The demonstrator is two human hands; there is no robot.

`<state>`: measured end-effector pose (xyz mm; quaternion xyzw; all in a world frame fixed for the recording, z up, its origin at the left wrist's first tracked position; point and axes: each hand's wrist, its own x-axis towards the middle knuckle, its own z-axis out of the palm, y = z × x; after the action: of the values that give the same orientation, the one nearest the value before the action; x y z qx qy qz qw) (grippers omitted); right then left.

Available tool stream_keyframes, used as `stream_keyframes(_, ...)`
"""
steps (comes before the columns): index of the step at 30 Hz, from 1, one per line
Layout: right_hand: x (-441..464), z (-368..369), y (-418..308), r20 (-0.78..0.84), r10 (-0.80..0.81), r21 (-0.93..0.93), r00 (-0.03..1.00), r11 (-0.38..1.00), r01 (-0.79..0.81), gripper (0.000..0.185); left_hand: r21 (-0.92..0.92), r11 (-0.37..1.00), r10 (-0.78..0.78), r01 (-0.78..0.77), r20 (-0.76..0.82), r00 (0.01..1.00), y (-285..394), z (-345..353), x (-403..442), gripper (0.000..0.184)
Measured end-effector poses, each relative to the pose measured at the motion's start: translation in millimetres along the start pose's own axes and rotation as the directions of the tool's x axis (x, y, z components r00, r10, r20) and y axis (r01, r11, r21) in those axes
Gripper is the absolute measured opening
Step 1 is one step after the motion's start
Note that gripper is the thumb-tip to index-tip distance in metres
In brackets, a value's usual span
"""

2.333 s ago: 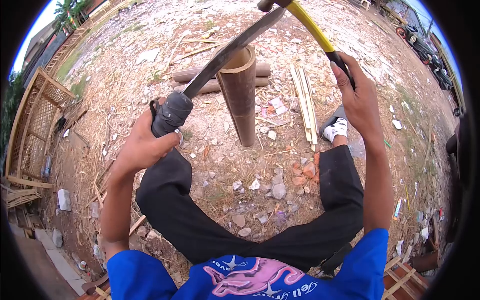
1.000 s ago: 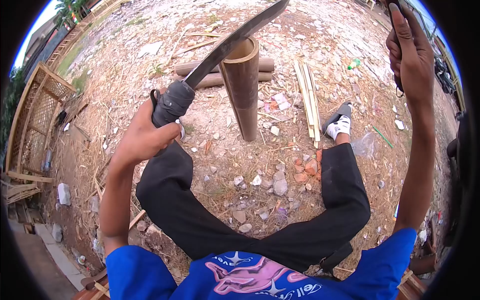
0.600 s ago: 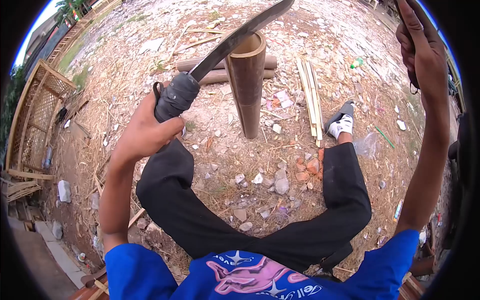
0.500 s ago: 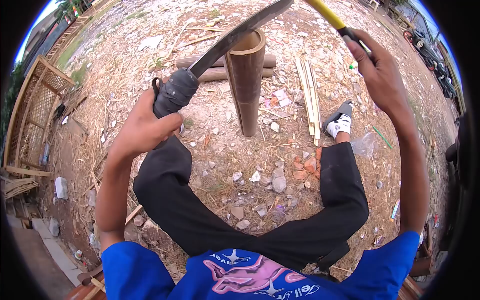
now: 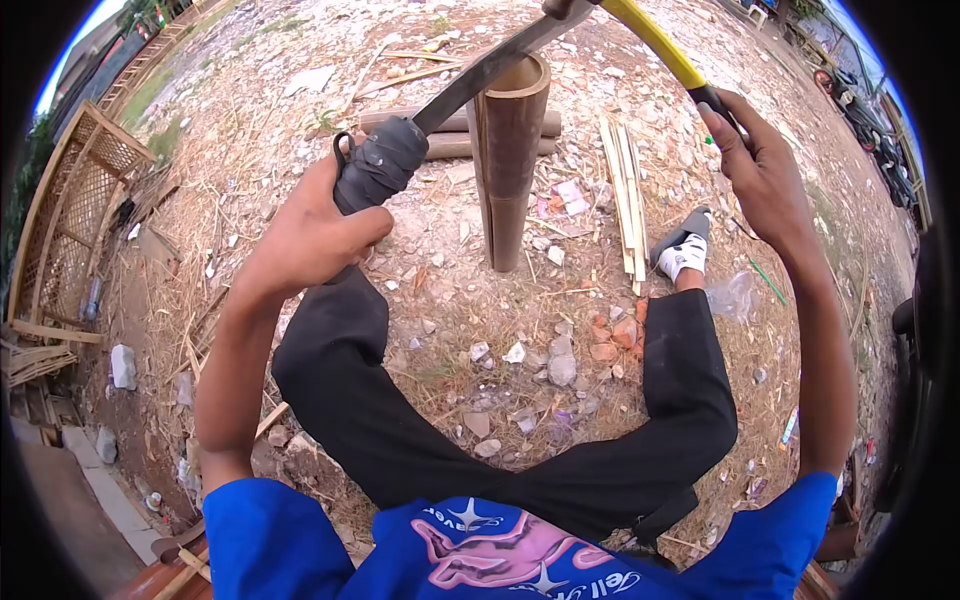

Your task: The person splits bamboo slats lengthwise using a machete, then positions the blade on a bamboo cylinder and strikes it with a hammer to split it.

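My left hand [image 5: 318, 232] is wrapped round the black-taped handle of a machete [image 5: 480, 78], its blade slanting up to the right across the top of a bamboo section [image 5: 512, 165]. The bamboo stands upright on the ground between my feet, hollow at its top, with a long split down its left side. In my right hand [image 5: 762, 172] is a hammer [image 5: 655, 42] with a yellow handle and black grip. Its head meets the back of the blade near the machete's tip, at the upper edge of the view, partly cut off.
Split bamboo strips [image 5: 625, 200] lie right of the upright section, near my shoe [image 5: 685, 245]. Bamboo poles [image 5: 450, 147] rest behind it. Rubble and brick pieces [image 5: 620, 335] cover the ground. A woven bamboo frame [image 5: 75, 215] leans at left; motorcycles [image 5: 865, 130] stand far right.
The hammer has come down so its head meets the blade. My left hand, the machete and the bamboo's top have shifted slightly right in view.
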<state>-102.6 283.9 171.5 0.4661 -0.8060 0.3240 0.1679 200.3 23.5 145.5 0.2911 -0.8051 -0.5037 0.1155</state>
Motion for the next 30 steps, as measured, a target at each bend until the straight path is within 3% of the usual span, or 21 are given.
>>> stream_keyframes(2, 12, -11, -14, 0.041, 0.058, 0.042, 0.997, 0.997, -0.060, 0.040, -0.011, 1.000, 0.016, -0.016, -0.004, 1.000, 3, 2, 3, 0.043)
stream_keyframes(4, 28, -37, -27, 0.021, 0.042, 0.238, 0.999, 0.970, -0.046, 0.040, 0.010, 0.999, 0.039, -0.038, -0.027, 0.999, 4, 5, 0, 0.045)
stream_keyframes(7, 36, -64, -34, -0.176, 0.038, 0.239, 0.984, 0.971, 0.005, 0.042, 0.003, 0.999, 0.041, -0.041, -0.017, 0.999, 1, 4, -2, 0.049)
stream_keyframes(8, 30, -59, -47, -0.285, -0.024, 0.213, 0.958, 0.973, 0.088, 0.041, -0.003, 0.999, 0.041, -0.041, -0.012, 0.999, 0, 5, -2, 0.051)
stream_keyframes(9, 31, -48, -37, -0.275, 0.030, 0.307, 0.961, 0.950, 0.059, 0.042, -0.063, 0.996, 0.069, -0.071, -0.028, 0.997, -2, 7, -2, 0.047)
stream_keyframes(11, 19, -17, -8, -0.048, 0.087, 0.080, 0.995, 0.993, -0.083, 0.048, -0.074, 0.997, 0.004, -0.006, -0.021, 1.000, 1, 3, -4, 0.045)
stream_keyframes(13, 17, 6, 3, 0.039, 0.024, -0.060, 0.999, 0.998, -0.021, 0.050, -0.046, 0.999, 0.011, -0.011, 0.019, 1.000, 6, -3, 2, 0.037)
stream_keyframes(14, 24, -5, -10, 0.069, 0.093, -0.049, 0.993, 0.995, -0.089, 0.049, -0.053, 0.999, 0.008, -0.007, 0.012, 1.000, 6, -2, 4, 0.037)
stream_keyframes(16, 39, -25, -15, -0.010, 0.095, 0.054, 0.995, 0.994, -0.095, 0.046, -0.071, 0.997, -0.020, 0.018, -0.025, 0.999, 1, -2, 2, 0.037)
stream_keyframes(17, 48, -34, -16, -0.114, -0.030, 0.111, 0.993, 0.993, 0.043, 0.048, -0.044, 0.999, -0.001, -0.002, -0.068, 0.998, 1, 2, 0, 0.036)
stream_keyframes(19, 38, -78, -66, 0.122, 0.007, 0.597, 0.992, 0.799, -0.079, 0.035, -0.054, 0.998, -0.032, 0.029, -0.050, 0.998, -1, 0, -2, 0.038)
stream_keyframes(21, 35, -81, -69, 0.194, 0.037, 0.624, 0.980, 0.767, -0.152, 0.034, -0.054, 0.998, -0.035, 0.032, -0.058, 0.998, 3, 1, -5, 0.040)
stream_keyframes(23, 40, -31, -12, 0.069, 0.111, 0.249, 0.991, 0.961, -0.125, 0.045, -0.037, 0.999, -0.038, 0.037, -0.029, 0.999, 1, -2, -3, 0.040)
stream_keyframes(25, 26, 14, 16, 0.092, 0.026, -0.136, 0.995, 0.991, -0.013, 0.050, -0.013, 1.000, -0.023, 0.022, -0.012, 1.000, 7, 1, -6, 0.038)
stream_keyframes(26, 28, 9, 3, 0.218, 0.132, -0.105, 0.967, 0.988, -0.111, 0.049, 0.008, 1.000, 0.003, -0.003, -0.011, 1.000, 15, 5, -6, 0.037)
stream_keyframes(28, 36, 2, -2, 0.128, 0.027, -0.053, 0.991, 0.998, -0.020, 0.048, 0.031, 0.999, -0.007, 0.007, -0.012, 1.000, 20, 10, -3, 0.037)
stream_keyframes(30, 43, -15, -21, 0.007, 0.025, 0.201, 1.000, 0.979, -0.025, 0.044, 0.043, 0.998, 0.043, -0.045, 0.047, 0.998, 18, 9, 0, 0.040)
